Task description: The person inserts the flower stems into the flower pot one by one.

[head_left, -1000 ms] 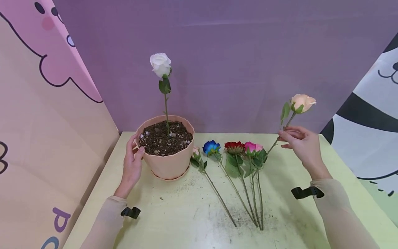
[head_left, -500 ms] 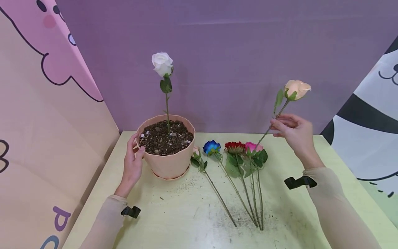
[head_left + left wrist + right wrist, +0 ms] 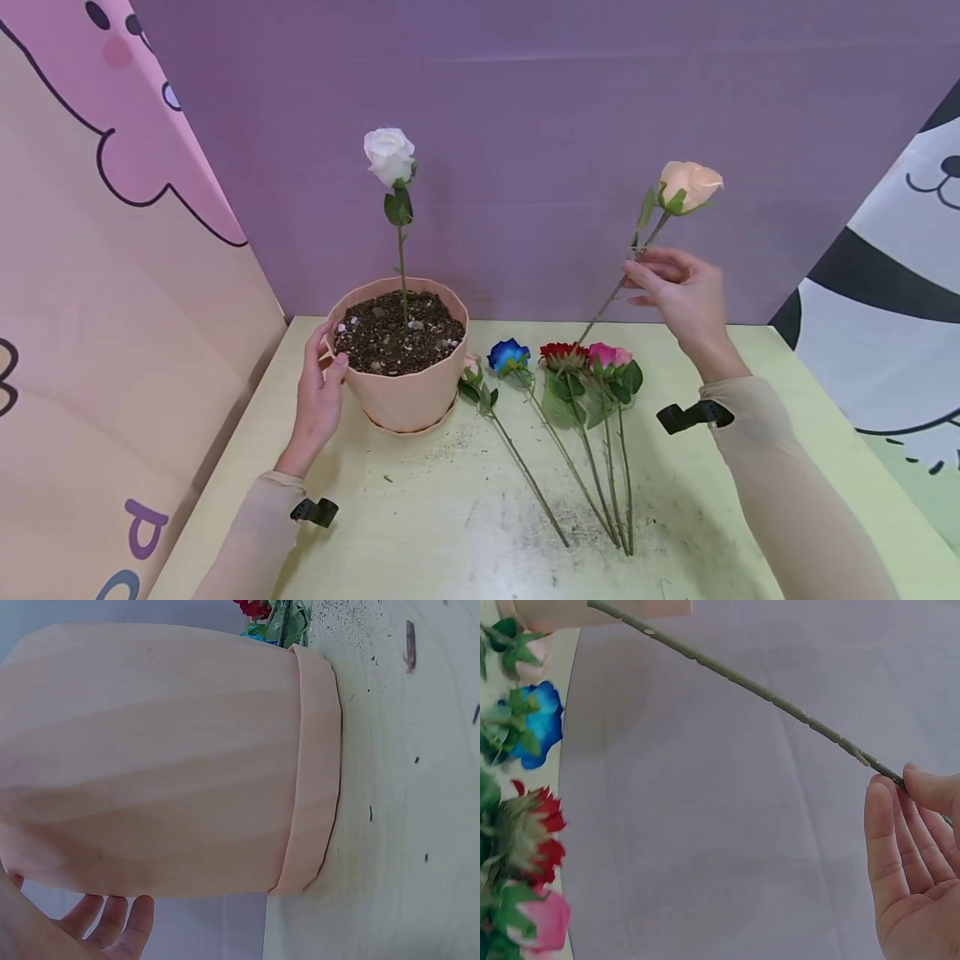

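Note:
A peach rose (image 3: 688,187) slants in the air, its stem pinched between thumb and fingers of my right hand (image 3: 678,296) just below the leaves. In the right wrist view the bare lower stem (image 3: 765,694) points toward the flowerpot. My left hand (image 3: 318,400) holds the pink flowerpot (image 3: 408,396) at its left side, thumb at the rim and fingers along the far side. Dark soil (image 3: 375,337) fills the pot, and a white rose (image 3: 390,157) stands upright in it. The pot sits on a matching saucer (image 3: 315,772).
Right of the pot, on the table (image 3: 420,525), lie a blue rose (image 3: 510,357), a red flower (image 3: 564,356), bright pink blooms (image 3: 609,356) and a pale pink rose (image 3: 472,367), stems toward the front. Soil crumbs dot the tabletop. A purple backdrop (image 3: 525,167) rises behind.
My right hand has lifted the peach rose up and left, drawing its stem up off the lying flowers toward the pot. The left hand and pot have stayed in place.

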### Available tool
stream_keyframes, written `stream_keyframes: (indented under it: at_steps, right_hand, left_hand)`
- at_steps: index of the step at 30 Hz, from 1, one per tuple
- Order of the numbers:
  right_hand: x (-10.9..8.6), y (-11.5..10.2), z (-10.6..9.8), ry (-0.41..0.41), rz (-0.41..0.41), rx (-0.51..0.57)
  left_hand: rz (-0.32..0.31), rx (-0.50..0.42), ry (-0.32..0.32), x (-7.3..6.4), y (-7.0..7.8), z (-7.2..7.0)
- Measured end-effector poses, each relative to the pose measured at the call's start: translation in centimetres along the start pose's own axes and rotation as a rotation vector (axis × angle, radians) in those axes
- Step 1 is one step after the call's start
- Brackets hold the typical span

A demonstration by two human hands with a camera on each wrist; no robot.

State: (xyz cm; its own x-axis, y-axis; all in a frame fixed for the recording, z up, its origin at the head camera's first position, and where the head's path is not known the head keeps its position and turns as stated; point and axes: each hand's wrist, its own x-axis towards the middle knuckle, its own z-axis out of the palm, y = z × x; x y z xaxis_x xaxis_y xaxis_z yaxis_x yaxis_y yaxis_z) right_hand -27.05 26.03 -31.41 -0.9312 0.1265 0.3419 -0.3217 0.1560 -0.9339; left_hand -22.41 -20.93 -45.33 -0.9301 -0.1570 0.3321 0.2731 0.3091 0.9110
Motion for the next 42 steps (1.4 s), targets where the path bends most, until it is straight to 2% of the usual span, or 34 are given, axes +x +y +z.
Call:
stream_keyframes:
  at_steps: [13, 22, 32, 42]
  right_hand:
    - [1.4, -2.9, 4.4, -0.017, -0.044, 0.131]
    - [2.8, -5.4, 8.9, -0.064, -0.093, 0.175]
    - [3.3, -5.7, 14.3, -0.117, -0.127, 0.108]
    - [2.6, -5.6, 17.6, -0.21, -0.135, 0.027]
  left_hand:
    - [-0.008, -0.005, 0.002, -0.1, 0.0, -0.2]
    - [-0.003, -0.019, 0.008, 0.0, -0.1, -0.1]
    - [-0.013, -0.01, 0.006, -0.1, -0.1, 0.1]
    - [0.003, -0.005, 0.013, 0.0, -0.1, 0.1]
